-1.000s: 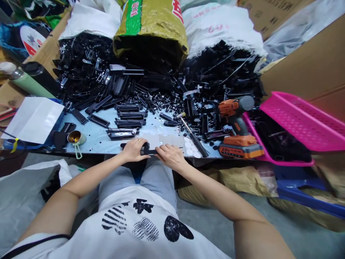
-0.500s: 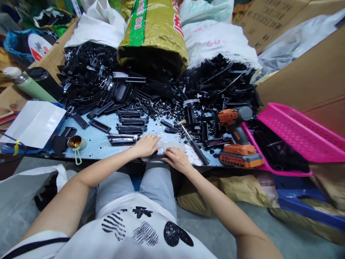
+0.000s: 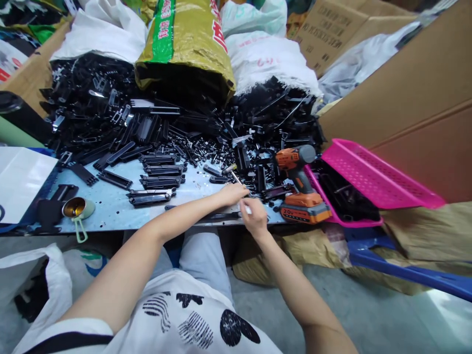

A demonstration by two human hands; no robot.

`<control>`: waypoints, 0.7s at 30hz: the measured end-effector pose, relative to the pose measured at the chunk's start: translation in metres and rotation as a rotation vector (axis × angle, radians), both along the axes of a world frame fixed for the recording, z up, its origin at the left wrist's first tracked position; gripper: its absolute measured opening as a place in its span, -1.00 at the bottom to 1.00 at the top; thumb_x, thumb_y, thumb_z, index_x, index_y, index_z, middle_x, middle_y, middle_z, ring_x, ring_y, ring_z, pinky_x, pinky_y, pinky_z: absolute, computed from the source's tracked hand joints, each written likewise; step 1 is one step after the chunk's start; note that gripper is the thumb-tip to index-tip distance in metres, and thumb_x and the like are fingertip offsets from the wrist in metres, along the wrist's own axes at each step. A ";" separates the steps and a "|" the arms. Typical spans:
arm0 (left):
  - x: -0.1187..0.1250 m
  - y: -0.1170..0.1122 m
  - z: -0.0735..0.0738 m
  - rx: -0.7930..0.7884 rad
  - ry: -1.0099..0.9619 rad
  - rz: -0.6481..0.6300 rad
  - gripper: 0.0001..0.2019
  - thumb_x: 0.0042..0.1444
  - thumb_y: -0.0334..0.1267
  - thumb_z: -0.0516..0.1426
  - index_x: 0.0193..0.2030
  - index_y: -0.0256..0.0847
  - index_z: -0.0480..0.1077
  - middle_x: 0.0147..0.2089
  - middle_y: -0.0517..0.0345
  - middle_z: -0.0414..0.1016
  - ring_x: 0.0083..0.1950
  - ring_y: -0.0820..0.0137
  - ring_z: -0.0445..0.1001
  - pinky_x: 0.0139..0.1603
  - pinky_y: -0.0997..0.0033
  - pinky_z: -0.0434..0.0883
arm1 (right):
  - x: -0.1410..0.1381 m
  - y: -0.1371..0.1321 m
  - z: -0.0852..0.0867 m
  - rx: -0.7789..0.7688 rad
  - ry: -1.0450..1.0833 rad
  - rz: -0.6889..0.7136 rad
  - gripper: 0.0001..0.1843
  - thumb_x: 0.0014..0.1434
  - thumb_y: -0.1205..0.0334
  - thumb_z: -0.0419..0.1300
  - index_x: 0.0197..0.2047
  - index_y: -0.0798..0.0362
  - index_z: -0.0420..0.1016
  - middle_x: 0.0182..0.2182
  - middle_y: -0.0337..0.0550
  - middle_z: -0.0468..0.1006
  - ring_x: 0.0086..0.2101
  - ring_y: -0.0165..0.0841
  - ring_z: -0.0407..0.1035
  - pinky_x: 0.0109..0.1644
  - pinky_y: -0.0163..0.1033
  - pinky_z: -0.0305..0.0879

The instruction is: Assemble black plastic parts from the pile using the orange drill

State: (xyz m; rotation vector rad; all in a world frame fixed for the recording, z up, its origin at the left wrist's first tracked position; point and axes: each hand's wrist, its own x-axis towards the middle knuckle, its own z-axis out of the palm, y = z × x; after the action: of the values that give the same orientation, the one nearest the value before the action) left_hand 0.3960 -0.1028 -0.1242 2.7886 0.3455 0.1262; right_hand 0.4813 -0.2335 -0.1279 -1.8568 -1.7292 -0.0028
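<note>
My left hand (image 3: 235,193) reaches across the bench, fingers bent together over the hammer's handle. Whatever it grips is hidden. Close beside it, my right hand (image 3: 255,216) is closed, with a small white piece (image 3: 248,210) at its fingertips. The hammer (image 3: 230,169) shows its head and a bit of shaft beyond my left hand; the rest is covered. A long black part (image 3: 224,216) lies along the front edge, under my left forearm and up to my right hand. Several black folded parts (image 3: 162,182) lie in a stacked row left of my hands.
An orange cordless drill (image 3: 300,189) stands at the right, beside a pink basket (image 3: 383,172) of black parts. Loose screws (image 3: 214,152) and heaped black parts (image 3: 99,98) spread behind, spilling from sacks (image 3: 184,44). A green cup (image 3: 78,209) sits at the front left edge.
The view has shifted to the right. Both hands have moved right from the black part at the front edge toward the hammer, and my right hand has closed at a white piece.
</note>
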 end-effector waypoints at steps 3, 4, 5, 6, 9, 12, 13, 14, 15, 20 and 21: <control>0.007 -0.004 -0.007 0.001 0.032 0.049 -0.74 0.25 -0.46 -0.10 -0.09 -0.35 0.38 -0.09 -0.11 0.45 -0.06 0.26 0.42 -0.07 0.31 0.36 | 0.029 0.016 0.011 0.046 0.010 -0.250 -0.59 0.32 0.14 -0.19 -0.08 0.11 0.42 -0.21 0.08 0.48 -0.17 -0.21 0.35 -0.04 -0.12 0.25; 0.007 -0.005 -0.007 0.015 0.041 0.072 -0.73 0.25 -0.48 -0.12 -0.08 -0.38 0.36 -0.08 -0.14 0.44 -0.05 0.25 0.42 -0.05 0.28 0.35 | 0.036 0.025 0.014 -0.002 -0.020 -0.268 -0.61 0.32 0.16 -0.18 -0.06 0.11 0.41 -0.17 0.09 0.48 -0.14 -0.20 0.34 -0.02 -0.11 0.25; 0.005 -0.006 -0.006 0.029 0.046 0.092 -0.73 0.25 -0.49 -0.13 -0.06 -0.40 0.35 -0.08 -0.16 0.43 -0.05 0.24 0.41 -0.02 0.25 0.34 | 0.042 0.035 0.015 -0.079 -0.067 -0.265 -0.63 0.30 0.19 -0.14 -0.05 0.12 0.41 -0.15 0.09 0.47 -0.12 -0.19 0.33 -0.01 -0.10 0.24; 0.001 -0.008 -0.003 0.040 0.047 0.111 -0.73 0.25 -0.49 -0.13 -0.06 -0.41 0.34 -0.09 -0.17 0.43 -0.05 0.23 0.41 -0.01 0.23 0.34 | 0.045 0.045 0.015 -0.172 -0.125 -0.260 -0.66 0.28 0.22 -0.10 -0.05 0.12 0.41 -0.15 0.11 0.47 -0.11 -0.17 0.32 -0.02 -0.10 0.24; -0.031 -0.013 0.014 0.039 0.040 0.180 -0.74 0.23 -0.51 -0.12 -0.11 -0.37 0.37 -0.13 -0.14 0.42 -0.07 0.23 0.40 -0.03 0.23 0.35 | 0.050 0.071 0.011 -0.420 -0.262 -0.271 -0.70 0.21 0.31 -0.02 -0.04 0.15 0.41 -0.16 0.15 0.47 -0.15 -0.17 0.34 -0.12 -0.14 0.25; -0.098 -0.017 0.036 -0.003 -0.061 0.297 -0.76 0.23 -0.48 -0.07 -0.12 -0.29 0.38 -0.15 -0.04 0.42 -0.11 0.29 0.41 -0.07 0.31 0.37 | 0.053 0.084 0.007 -0.521 -0.277 -0.255 -0.70 0.23 0.32 -0.03 -0.04 0.14 0.41 -0.17 0.14 0.48 -0.20 -0.18 0.38 -0.18 -0.16 0.25; -0.126 -0.018 0.042 -0.018 -0.125 0.362 -0.79 0.23 -0.43 -0.04 -0.10 -0.29 0.38 -0.16 -0.02 0.43 -0.11 0.30 0.41 -0.06 0.32 0.37 | 0.054 0.085 0.008 -0.535 -0.268 -0.243 -0.70 0.23 0.31 -0.04 -0.05 0.14 0.42 -0.18 0.14 0.49 -0.22 -0.17 0.39 -0.18 -0.15 0.25; -0.154 -0.018 0.046 -0.019 -0.199 0.448 -0.81 0.24 -0.38 -0.02 -0.09 -0.28 0.37 -0.15 -0.02 0.43 -0.10 0.30 0.41 -0.04 0.32 0.37 | 0.056 0.084 0.009 -0.532 -0.255 -0.235 -0.71 0.24 0.29 -0.03 -0.05 0.14 0.42 -0.19 0.13 0.49 -0.23 -0.17 0.40 -0.19 -0.13 0.25; -0.182 -0.020 0.049 -0.016 -0.258 0.528 -0.82 0.25 -0.35 -0.02 -0.11 -0.27 0.38 -0.16 -0.01 0.44 -0.11 0.31 0.42 -0.05 0.31 0.38 | 0.056 0.083 0.012 -0.508 -0.236 -0.226 -0.71 0.23 0.28 -0.01 -0.05 0.14 0.42 -0.19 0.12 0.49 -0.24 -0.16 0.40 -0.18 -0.12 0.26; -0.270 -0.030 0.040 -0.053 -0.355 0.733 -0.81 0.24 -0.28 0.00 -0.13 -0.21 0.41 -0.19 0.03 0.47 -0.15 0.31 0.45 -0.08 0.29 0.41 | 0.021 0.072 0.032 -0.175 0.090 -0.018 -0.75 0.15 0.11 0.16 -0.19 0.09 0.48 -0.23 -0.01 0.50 -0.26 -0.26 0.40 -0.13 -0.16 0.30; -0.277 -0.032 0.036 -0.055 -0.351 0.745 -0.82 0.24 -0.29 0.00 -0.13 -0.21 0.40 -0.20 0.03 0.47 -0.15 0.31 0.45 -0.08 0.28 0.41 | 0.006 0.069 0.036 -0.157 0.181 0.058 -0.75 0.13 0.07 0.18 -0.23 0.07 0.49 -0.25 -0.05 0.51 -0.28 -0.28 0.40 -0.15 -0.18 0.32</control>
State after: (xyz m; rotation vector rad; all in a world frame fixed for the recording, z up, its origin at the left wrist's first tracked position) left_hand 0.1194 -0.1352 -0.0877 2.3732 1.2384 0.7440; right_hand 0.4874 -0.1642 -0.0918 -1.8527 -1.6973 0.3224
